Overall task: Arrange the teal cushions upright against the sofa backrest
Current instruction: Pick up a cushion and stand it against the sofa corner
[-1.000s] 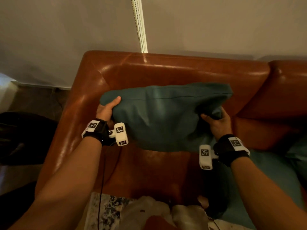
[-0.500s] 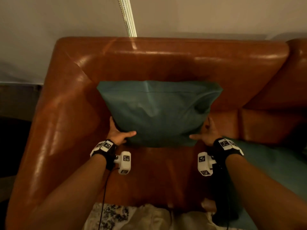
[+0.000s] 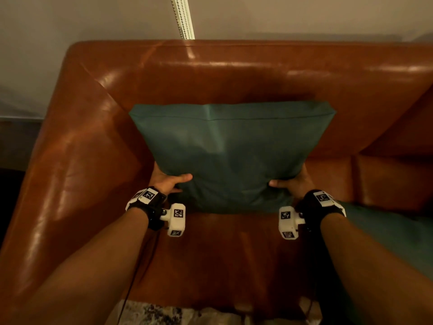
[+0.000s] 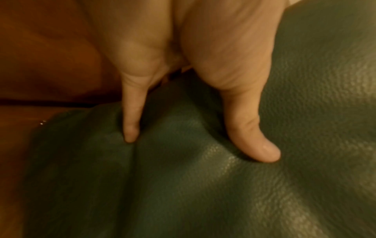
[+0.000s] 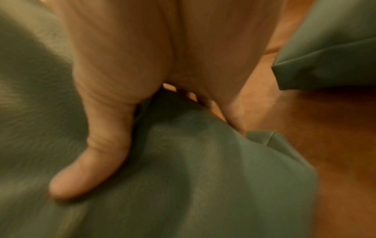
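Observation:
A teal cushion stands nearly upright on the brown leather sofa, its top edge leaning on the backrest. My left hand grips its lower left corner, thumb on the front face and fingers behind. In the left wrist view the cushion dents under the thumb of my left hand. My right hand grips the lower right corner the same way. The right wrist view shows the cushion pinched by my right hand. A second teal cushion lies flat on the seat at the right.
The sofa's left armrest rises beside the cushion. Bare seat leather stretches in front of it. Another teal cushion corner shows in the right wrist view. A patterned rug lies below the seat edge, and a wall with a white cord stands behind.
The cushion has gone from held in the air to standing against the backrest. Both hands slid from its upper sides down to its lower corners.

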Tool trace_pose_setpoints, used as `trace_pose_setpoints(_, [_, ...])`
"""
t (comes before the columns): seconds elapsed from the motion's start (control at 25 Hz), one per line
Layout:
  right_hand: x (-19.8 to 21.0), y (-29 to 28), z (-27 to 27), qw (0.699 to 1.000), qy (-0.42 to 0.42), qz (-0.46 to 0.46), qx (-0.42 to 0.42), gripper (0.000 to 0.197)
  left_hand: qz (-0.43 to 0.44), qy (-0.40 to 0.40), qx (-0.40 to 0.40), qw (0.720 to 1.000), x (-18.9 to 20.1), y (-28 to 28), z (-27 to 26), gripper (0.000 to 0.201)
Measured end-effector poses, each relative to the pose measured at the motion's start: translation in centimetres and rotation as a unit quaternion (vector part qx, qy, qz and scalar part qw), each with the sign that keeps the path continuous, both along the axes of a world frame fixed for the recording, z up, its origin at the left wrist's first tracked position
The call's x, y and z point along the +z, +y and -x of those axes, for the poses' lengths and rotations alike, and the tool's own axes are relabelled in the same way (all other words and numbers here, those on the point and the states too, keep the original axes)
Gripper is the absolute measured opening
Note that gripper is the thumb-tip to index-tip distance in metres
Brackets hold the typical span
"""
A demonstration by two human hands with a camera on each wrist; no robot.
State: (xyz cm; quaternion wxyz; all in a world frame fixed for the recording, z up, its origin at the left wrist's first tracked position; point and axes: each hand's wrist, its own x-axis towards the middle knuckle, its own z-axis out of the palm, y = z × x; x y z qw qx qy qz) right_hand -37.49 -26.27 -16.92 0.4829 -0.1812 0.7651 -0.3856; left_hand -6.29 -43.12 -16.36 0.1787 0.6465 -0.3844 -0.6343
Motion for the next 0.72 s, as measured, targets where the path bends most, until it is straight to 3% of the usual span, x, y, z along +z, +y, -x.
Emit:
trace_pose_setpoints(0.12, [1.5, 1.7, -1.3, 0.999, 0.007, 0.052, 0.005, 0.114, 0.028, 0.027, 0.008, 0.999, 1.0, 1.6, -1.3, 0.089])
trace_pose_setpoints(0.2, [1.6, 2.2, -1.9, 0.997, 0.0, 0.079, -0.009, 0.104, 0.053, 0.04, 0.012, 0.998, 1.3, 2.2, -1.7, 0.085])
trace_pose_setpoints(0.36, [1.5, 0.8, -1.5, 0.997, 0.013, 0.076, 0.018, 0.141, 0.049, 0.022, -0.011, 0.998, 1.4, 0.6, -0.8, 0.082])
trace_pose_setpoints(0.52, [1.2, 1.3, -2.1, 0.994, 0.017, 0.104, 0.021, 0.147, 0.037, 0.025, -0.014, 0.999, 1.4, 1.0, -0.7, 0.09])
trace_pose_setpoints(0.72, [0.3, -1.6, -0.7, 0.992, 0.006, 0.122, -0.029, 0.141, 0.074, 0.05, 0.036, 0.995, 0.6, 0.2, 1.7, 0.085])
